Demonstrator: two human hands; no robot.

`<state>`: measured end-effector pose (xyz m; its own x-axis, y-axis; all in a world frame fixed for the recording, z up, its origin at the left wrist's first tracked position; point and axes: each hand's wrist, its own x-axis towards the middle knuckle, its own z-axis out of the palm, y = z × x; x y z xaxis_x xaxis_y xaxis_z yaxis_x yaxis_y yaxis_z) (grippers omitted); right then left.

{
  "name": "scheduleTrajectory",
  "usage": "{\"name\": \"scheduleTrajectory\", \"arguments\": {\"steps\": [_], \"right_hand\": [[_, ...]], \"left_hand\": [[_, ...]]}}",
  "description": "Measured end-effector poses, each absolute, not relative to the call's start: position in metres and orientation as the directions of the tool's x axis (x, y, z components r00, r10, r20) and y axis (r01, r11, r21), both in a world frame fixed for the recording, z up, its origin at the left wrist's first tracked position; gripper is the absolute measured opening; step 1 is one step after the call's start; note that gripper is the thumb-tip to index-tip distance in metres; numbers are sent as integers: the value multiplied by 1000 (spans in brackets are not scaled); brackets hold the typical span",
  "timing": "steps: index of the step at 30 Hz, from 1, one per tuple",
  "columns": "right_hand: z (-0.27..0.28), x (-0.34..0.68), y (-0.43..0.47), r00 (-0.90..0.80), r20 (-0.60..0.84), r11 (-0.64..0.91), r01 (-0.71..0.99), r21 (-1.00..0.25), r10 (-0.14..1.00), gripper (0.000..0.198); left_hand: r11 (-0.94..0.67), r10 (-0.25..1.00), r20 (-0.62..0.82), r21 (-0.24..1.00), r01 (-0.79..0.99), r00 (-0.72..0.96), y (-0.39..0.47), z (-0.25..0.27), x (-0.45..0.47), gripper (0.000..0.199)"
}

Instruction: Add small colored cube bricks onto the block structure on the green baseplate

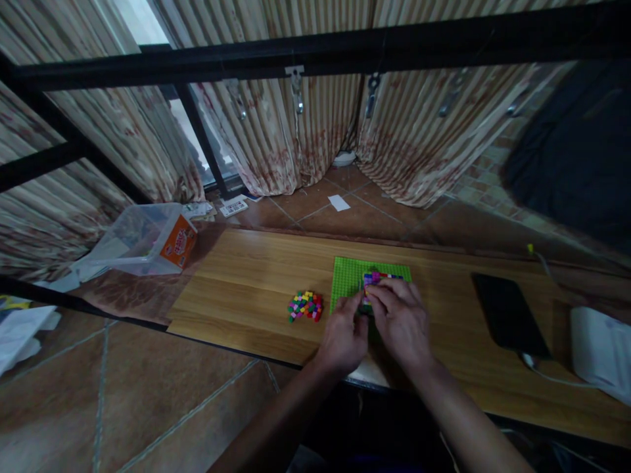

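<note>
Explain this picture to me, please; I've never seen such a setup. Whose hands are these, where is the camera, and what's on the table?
There is no machine here: one person works bare-handed, and the single view comes from a camera on that person's head, looking forward and down.

The left hand and right hand meet over a green studded baseplate bearing small coloured bricks. Their fingers hide whatever they may be pinching, so I can't say what is held.

On the wooden table, a loose brick pile lies left of the baseplate. To the right are a dark flat device with a cable and a white object.
</note>
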<state>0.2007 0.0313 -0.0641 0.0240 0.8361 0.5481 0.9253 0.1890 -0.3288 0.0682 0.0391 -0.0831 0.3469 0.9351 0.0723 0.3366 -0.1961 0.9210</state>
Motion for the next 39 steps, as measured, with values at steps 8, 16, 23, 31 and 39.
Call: {"name": "scheduleTrajectory", "arguments": {"steps": [8,16,23,31,39], "right_hand": [[-72,204,29,52,608,228,899,-373,792,24],[-78,204,20,-19,588,230,930,-287,809,28],[-80,201,20,-28,584,218,941,-258,812,28],[-79,202,19,-28,588,237,930,-281,808,28],[-82,182,-8,70,606,238,879,-413,792,26]], "left_hand": [[-258,922,82,860,440,379,39,-81,72,53],[-281,919,93,835,472,383,37,-79,74,55],[-269,920,78,839,474,383,36,-78,75,55],[-245,925,56,843,478,375,32,-78,73,55],[-155,962,28,878,454,273,9,-92,26,40]]}}
